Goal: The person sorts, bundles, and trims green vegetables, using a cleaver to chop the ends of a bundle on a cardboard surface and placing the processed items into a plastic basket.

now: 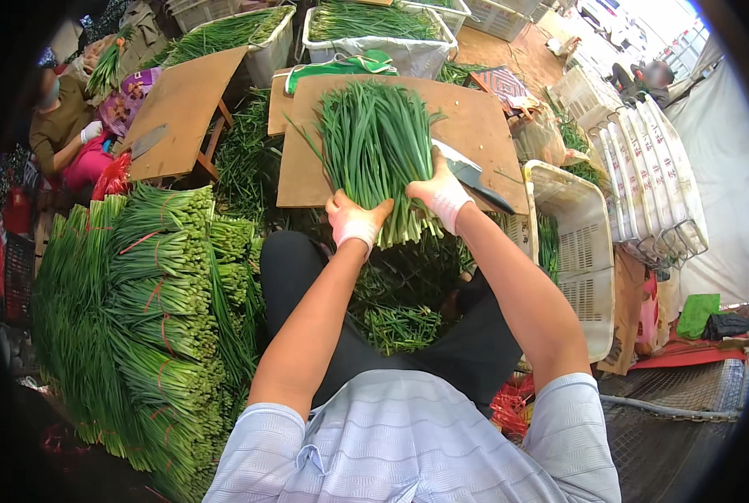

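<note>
A thick bunch of green chives (370, 138) lies on a wooden board (307, 168) in front of me, leaf tips pointing away and pale stem ends over the near edge. My left hand (357, 220), in a pale glove, is closed around the bunch's left side near the stems, thumb on top. On the other side my right hand (441, 193), gloved too, grips the bunch with its thumb across the stems. A broad knife (466, 174) with a dark handle rests on the board just right of my right hand, its blade partly hidden.
Tied chive bundles (152, 335) are heaped at my left. A white plastic crate (588, 251) stands at my right. Beyond the board are chive-filled crates (380, 50). Another board (186, 109) with a knife (150, 140) is far left, near another person (64, 134). Loose chives (399, 327) lie between my legs.
</note>
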Demonstrator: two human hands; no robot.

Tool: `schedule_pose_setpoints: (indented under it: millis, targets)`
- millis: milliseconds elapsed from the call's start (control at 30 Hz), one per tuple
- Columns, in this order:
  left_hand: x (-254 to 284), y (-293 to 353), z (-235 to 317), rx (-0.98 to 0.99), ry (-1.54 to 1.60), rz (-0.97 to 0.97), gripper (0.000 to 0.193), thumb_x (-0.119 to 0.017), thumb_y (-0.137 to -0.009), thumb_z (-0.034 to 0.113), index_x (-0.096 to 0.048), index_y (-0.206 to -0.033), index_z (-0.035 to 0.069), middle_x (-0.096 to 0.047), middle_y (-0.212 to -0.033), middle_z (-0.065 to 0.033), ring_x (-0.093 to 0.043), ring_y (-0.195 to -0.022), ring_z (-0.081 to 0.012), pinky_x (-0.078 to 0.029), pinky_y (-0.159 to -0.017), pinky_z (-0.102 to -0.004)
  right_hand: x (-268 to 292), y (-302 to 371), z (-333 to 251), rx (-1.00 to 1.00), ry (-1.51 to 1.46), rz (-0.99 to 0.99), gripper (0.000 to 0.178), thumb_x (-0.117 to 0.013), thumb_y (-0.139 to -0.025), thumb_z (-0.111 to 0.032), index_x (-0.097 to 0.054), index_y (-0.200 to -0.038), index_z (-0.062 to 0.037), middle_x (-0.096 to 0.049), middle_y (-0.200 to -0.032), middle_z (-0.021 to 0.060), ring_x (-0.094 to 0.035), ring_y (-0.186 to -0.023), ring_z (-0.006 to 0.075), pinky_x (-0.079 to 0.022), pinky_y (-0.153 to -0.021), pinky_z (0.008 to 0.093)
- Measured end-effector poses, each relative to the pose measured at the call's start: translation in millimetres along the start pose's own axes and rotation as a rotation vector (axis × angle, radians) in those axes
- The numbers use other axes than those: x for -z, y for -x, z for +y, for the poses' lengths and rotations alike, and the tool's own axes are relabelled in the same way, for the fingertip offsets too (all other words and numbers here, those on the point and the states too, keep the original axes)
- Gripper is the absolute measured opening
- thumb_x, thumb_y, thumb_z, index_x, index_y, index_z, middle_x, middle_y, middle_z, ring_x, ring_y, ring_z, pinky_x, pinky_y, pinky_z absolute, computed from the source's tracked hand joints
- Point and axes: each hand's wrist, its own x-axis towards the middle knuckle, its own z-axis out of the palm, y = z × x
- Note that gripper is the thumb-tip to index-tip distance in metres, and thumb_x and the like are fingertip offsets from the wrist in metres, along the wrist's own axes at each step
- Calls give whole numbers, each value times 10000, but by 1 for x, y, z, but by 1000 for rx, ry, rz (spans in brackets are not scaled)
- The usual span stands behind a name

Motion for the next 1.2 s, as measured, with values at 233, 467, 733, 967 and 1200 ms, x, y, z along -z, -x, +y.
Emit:
schedule_pose_setpoints:
  millis: [233,467,733,967,1200]
  targets:
    - [0,-3,-1,10,-2,34,1109,-839,-646,551,-339,-1489,32,-305,-1541,-170,-407,-1375,-342,-421,-1092,-438,55,-6,-36,109,-398,-98,923,-684,-715,-74,-259,-1534,-41,-623,-1064,160,-657,-830,227,-551,-586,354]
    - [1,0,-1,-28,51,17,1115,-862,-669,515,-331,-1495,-14,-304,-1543,-225,-419,-1369,-388,-408,-1106,-433,177,-60,-38,285,-422,49,744,-733,-765,-103,-384,-1422,-81,-600,-974,82,-566,-632,156,-468,-491,286]
    - [10,0,4,-11,114,-85,1072,-818,-739,521,-304,-1518,-6,-288,-1561,-216,-391,-1388,-377,-386,-1115,-432,214,-130,158,171,745,87,1005,-664,-752,-170,-123,-1598,-127,-556,-1313,346,-551,-1239,452,-440,-1060,422]
    - [21,-18,-24,-21,159,-48,986,-814,-766,479,-363,-1486,-21,-348,-1521,-229,-376,-1393,-362,-353,-1126,-418,170,-119,141,180,955,87,863,-661,-857,-328,-218,-1581,-171,-513,-1369,261,-559,-1228,401,-449,-1037,482]
    - [20,-22,-37,-72,240,-15,874,-818,-778,452,-457,-1419,-21,-458,-1412,-208,-478,-1289,-334,-403,-1065,-399,93,-133,45,752,540,216,271,-636,-877,-279,-723,-1039,-80,-699,-968,177,-655,-951,366,-516,-883,440]
